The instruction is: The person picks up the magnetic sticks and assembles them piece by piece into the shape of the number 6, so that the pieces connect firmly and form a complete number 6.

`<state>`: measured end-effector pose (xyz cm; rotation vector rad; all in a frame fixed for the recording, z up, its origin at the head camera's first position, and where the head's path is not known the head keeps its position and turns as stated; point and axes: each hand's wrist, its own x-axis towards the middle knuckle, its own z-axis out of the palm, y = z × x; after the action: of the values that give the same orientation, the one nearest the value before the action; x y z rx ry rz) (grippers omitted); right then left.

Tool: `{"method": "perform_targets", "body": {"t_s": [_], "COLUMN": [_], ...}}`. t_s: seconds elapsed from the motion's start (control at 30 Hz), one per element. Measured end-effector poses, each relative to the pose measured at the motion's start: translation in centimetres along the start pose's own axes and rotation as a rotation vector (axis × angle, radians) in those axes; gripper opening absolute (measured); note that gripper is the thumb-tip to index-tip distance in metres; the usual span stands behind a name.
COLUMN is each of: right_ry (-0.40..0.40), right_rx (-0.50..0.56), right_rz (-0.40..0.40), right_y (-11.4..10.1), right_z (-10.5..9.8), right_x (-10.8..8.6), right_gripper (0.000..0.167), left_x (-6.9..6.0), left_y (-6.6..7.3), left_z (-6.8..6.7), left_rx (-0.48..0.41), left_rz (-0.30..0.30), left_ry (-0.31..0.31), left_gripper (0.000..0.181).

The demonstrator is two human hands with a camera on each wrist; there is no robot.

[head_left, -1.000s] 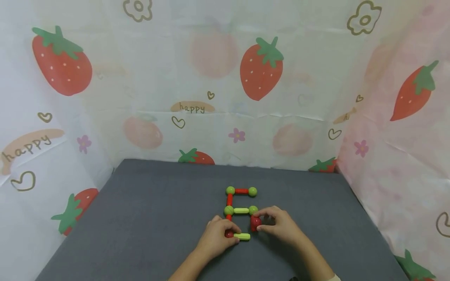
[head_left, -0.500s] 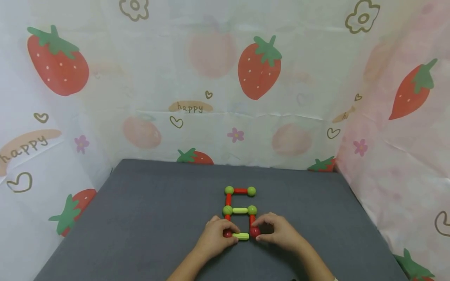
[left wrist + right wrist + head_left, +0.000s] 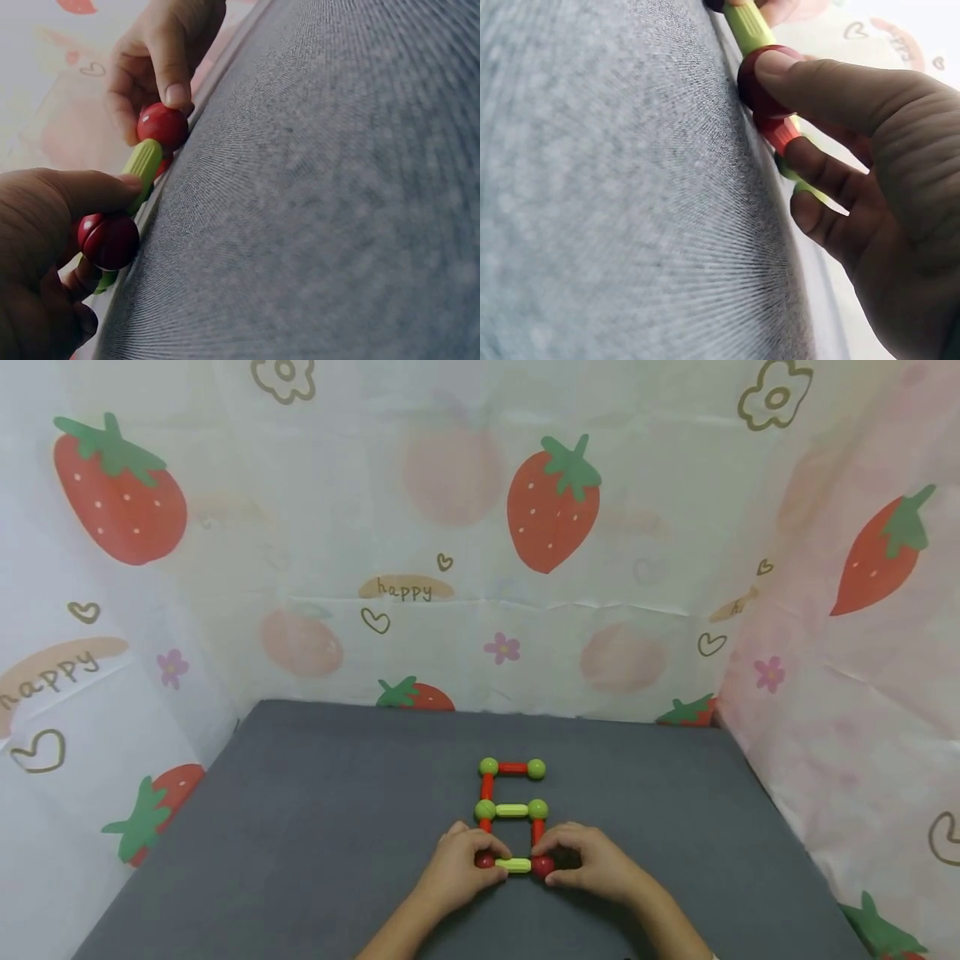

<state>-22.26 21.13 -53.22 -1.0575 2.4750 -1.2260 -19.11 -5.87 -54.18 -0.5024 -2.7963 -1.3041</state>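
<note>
Balls and rods joined in the shape of a 6 lie on the grey table. My left hand (image 3: 463,870) grips the lower-left red ball (image 3: 110,240), its thumb touching the light-green rod (image 3: 513,865). With thumb and fingers, my right hand (image 3: 592,864) pinches the lower-right red ball (image 3: 542,866), which meets the other end of that rod. Above it a red rod (image 3: 538,831) runs up to a green ball (image 3: 537,810). Another light-green rod (image 3: 512,811) links this to a second green ball (image 3: 485,810). The left red rod is partly hidden by my left fingers.
The top of the figure has a red rod (image 3: 513,768) between two green balls. Grey cloth covers the table (image 3: 337,827). Behind and at the sides hangs a strawberry-print curtain (image 3: 450,635).
My right hand has brought the red ball and its red rod down toward me. The rod now runs straight below the green ball, and the red ball meets the light-green rod's end.
</note>
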Motion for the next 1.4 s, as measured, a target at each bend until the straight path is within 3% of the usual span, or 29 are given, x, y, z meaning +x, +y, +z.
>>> {"method": "perform_targets", "body": {"t_s": [0.47, 0.9, 1.13, 1.4], "right_ry": [-0.036, -0.049, -0.057, -0.126], "right_rx": [-0.071, -0.001, -0.015, -0.052], "right_rz": [0.003, -0.017, 0.02, 0.079], "right_y": [0.0, -0.6, -0.9, -0.5], "right_z": [-0.1, -0.7, -2.0, -2.8], "right_x": [0.2, 0.5, 1.6, 2.9], "right_gripper": [0.039, 0.033, 0.033, 0.032], "left_x": [0.0, -0.1, 0.1, 0.2], "left_y": [-0.1, 0.0, 0.0, -0.2], "left_z": [-0.1, -0.2, -0.1, 0.0], "left_rx": [-0.005, -0.013, -0.005, 0.012], "left_rz": [0.018, 0.013, 0.019, 0.017], "left_ry": [0.007, -0.009, 0.001, -0.006], "left_gripper": [0.02, 0.019, 0.019, 0.018]}}
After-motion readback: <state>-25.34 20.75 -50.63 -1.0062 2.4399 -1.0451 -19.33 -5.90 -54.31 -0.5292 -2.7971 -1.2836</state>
